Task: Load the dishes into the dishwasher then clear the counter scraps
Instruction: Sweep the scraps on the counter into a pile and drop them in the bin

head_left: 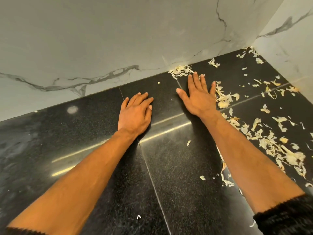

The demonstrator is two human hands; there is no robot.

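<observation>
Since no dishes or dishwasher appear in the head view, I cannot tell whether the loading half is finished; what shows is the scrap-clearing half, and it looks barely begun. Both hands lie flat on the black table (169,167), holding nothing. The left hand (135,112) rests palm down with its fingers straight and close together, on a bare stretch well apart from the mess. The right hand (198,95) is spread wide, its fingertips near a small pile of scraps (180,71) against the marble wall (101,39), and its outer edge touching or just beside another clump. Most of the pale peelings lie scattered to the right of that hand and forearm, reaching into the far corner and down toward the near edge, with a few stray bits between the arms. My judgement is that the right hand is set to sweep them together. Nearly all the gathering is left, and no bin or cloth is in sight.
</observation>
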